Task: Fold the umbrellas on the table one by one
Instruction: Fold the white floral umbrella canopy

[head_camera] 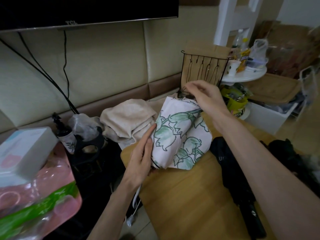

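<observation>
Gathering of the white, green-tulip-printed fabric umbrella (180, 135) is judged in hand: held at eleven o'clock over the wooden table (190, 205), it is gripped low by the left hand (140, 161) and pinched at its top end by the right hand (206, 96), so tight rolling is called for next.

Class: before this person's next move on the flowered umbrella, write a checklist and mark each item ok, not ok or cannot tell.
1. Left hand holds the flowered umbrella at its lower end: ok.
2. Right hand pinches its top edge: ok.
3. Wrapped tight all round: not ok, the right side bulges loose.
4. Ribs all gathered at the top: cannot tell, the hand covers them.
5. Bare table below for setting down: ok; the black umbrella lies to the right.
</observation>
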`<control>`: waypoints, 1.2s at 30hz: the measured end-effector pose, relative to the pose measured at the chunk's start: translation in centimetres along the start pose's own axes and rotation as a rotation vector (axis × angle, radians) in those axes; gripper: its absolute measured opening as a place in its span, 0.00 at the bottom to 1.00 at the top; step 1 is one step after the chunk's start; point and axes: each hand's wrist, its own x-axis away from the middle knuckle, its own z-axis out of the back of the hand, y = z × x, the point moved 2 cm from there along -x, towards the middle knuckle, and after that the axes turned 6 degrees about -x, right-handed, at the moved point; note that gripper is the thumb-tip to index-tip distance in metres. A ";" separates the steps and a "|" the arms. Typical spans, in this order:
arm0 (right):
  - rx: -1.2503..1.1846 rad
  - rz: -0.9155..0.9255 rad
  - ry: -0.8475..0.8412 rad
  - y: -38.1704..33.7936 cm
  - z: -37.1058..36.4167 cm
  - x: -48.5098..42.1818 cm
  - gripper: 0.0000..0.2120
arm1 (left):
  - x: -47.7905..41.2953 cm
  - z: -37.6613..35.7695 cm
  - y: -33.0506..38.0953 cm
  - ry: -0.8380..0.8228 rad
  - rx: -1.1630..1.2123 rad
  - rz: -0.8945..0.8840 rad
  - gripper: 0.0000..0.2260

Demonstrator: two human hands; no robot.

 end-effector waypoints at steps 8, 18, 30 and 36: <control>0.134 0.012 -0.314 1.5 0.6 0.8 0.29 | 0.5 0.1 0.5 -0.052 0.184 0.104 0.23; 0.141 -0.084 -0.338 1.1 3.2 1.2 0.20 | -0.3 2.1 0.8 0.133 0.300 0.232 0.18; -0.023 0.028 -0.378 2.6 3.2 3.5 0.14 | -0.8 3.6 -0.2 0.222 0.295 0.183 0.14; 0.311 0.147 -0.441 1.3 2.3 1.0 0.15 | -0.8 3.8 -0.3 0.204 0.252 0.157 0.14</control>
